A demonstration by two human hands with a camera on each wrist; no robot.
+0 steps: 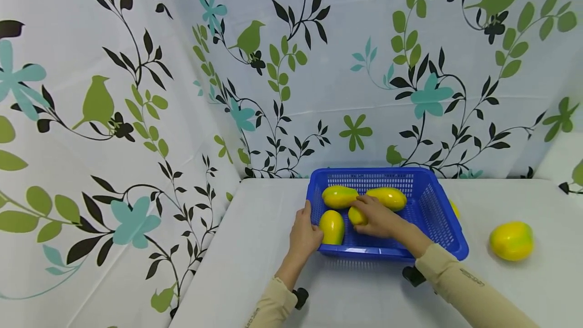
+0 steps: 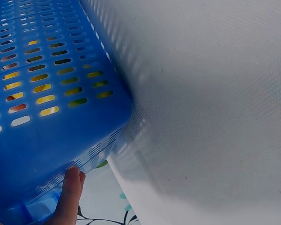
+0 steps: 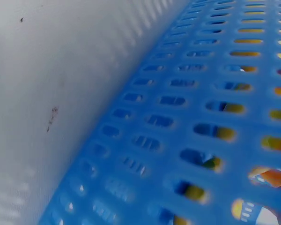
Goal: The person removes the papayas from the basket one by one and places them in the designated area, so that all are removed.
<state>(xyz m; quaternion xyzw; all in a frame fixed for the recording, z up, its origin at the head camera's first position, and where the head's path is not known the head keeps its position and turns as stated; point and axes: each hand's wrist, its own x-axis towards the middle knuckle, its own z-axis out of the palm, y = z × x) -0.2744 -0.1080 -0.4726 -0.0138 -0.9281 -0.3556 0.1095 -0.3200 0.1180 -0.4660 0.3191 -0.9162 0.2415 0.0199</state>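
A blue plastic basket (image 1: 441,221) with slotted walls stands on the white table. At its left side my left hand (image 1: 304,234) holds the wall near the front corner; fingers (image 2: 71,194) lie along the outside in the left wrist view. My right hand (image 1: 380,216) reaches over the front rim and grips a yellow mango (image 1: 357,215) inside, partly covered by the fingers. Around it in the basket lie a mango (image 1: 339,197) at back left, another mango (image 1: 389,198) at the back and an upright-lying mango (image 1: 332,227) at front left. In the right wrist view, the basket wall (image 3: 178,136) hides the hand.
On the table (image 1: 255,247), a yellow-green mango (image 1: 511,241) lies to the right of the basket. One more mango (image 1: 454,209) shows partly behind the basket's right wall. A patterned curtain (image 1: 355,65) hangs behind the table and along its left side.
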